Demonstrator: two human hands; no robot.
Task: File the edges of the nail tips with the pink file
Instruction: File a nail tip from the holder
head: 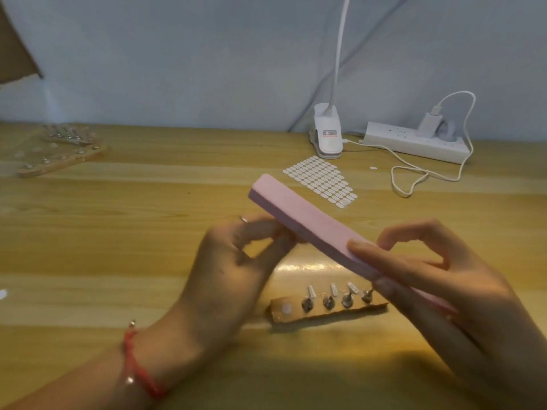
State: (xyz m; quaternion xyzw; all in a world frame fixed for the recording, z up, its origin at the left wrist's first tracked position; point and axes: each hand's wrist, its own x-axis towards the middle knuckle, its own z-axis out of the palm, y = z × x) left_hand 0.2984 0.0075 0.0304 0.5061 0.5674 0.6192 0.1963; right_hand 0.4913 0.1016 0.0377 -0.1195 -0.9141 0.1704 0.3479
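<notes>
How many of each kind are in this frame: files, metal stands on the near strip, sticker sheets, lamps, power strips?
pink file: 1
metal stands on the near strip: 4 in view; the right hand may hide more
sticker sheet: 1
clip lamp: 1
power strip: 1
Total: 8

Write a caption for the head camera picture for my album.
Right hand grips the pink file beside a nail tip pinched by the left hand.

A clip lamp, power strip and sticker sheet share the table.
</notes>
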